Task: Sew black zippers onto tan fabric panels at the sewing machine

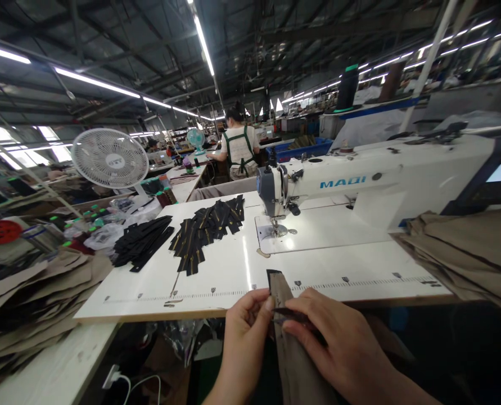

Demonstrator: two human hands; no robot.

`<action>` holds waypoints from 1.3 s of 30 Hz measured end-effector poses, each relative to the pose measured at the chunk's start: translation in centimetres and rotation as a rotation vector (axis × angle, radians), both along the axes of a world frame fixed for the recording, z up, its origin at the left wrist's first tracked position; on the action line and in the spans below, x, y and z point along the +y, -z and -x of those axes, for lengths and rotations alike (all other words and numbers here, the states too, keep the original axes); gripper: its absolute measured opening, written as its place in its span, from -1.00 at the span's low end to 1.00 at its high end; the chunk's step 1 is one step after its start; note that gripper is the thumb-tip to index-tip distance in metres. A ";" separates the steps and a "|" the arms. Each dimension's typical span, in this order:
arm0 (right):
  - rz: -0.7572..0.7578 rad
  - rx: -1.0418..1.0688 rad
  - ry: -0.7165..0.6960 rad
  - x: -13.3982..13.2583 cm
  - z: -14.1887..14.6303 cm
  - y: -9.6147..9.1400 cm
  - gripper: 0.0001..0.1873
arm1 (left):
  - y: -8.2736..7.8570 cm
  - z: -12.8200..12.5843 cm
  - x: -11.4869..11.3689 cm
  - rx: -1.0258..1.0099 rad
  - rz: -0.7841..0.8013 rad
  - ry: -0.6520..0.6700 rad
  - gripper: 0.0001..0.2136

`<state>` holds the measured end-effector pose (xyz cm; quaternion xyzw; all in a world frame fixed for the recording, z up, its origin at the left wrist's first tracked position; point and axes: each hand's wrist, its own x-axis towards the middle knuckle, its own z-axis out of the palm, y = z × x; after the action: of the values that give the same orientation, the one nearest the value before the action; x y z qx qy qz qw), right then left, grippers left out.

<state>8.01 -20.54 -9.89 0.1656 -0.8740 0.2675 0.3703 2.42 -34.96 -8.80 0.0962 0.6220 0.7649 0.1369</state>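
My left hand pinches the edge of a brown fabric piece with a dark strip at its top end. The fabric runs from the table's front edge down toward me. My right hand is closed around small dark thread snips, their tips pointing left at the fabric edge beside my left fingertips. Beyond my hands stands a white sewing machine, its needle area apart from the fabric.
Black zippers with gold teeth and a pile of black strips lie on the white table. Brown fabric stacks flank it at left and right. A fan stands behind; a co-worker sits farther off.
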 end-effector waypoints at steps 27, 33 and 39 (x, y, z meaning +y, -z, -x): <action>-0.249 0.147 0.185 0.7 -0.1 -0.9 -0.69 | -1.0 -0.8 0.1 0.230 0.128 -0.095 -0.77; -0.287 0.165 0.180 0.7 -0.3 -1.3 -0.69 | -0.9 -0.9 0.1 0.240 0.134 -0.104 -0.78; -0.261 0.144 0.159 0.8 -0.2 -1.1 -0.70 | -1.1 -0.6 0.1 0.239 0.158 -0.113 -0.74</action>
<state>8.17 -19.72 -8.80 0.1615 -0.8830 0.1089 0.4271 3.03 -34.90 -7.71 0.1407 0.6964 0.7033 0.0258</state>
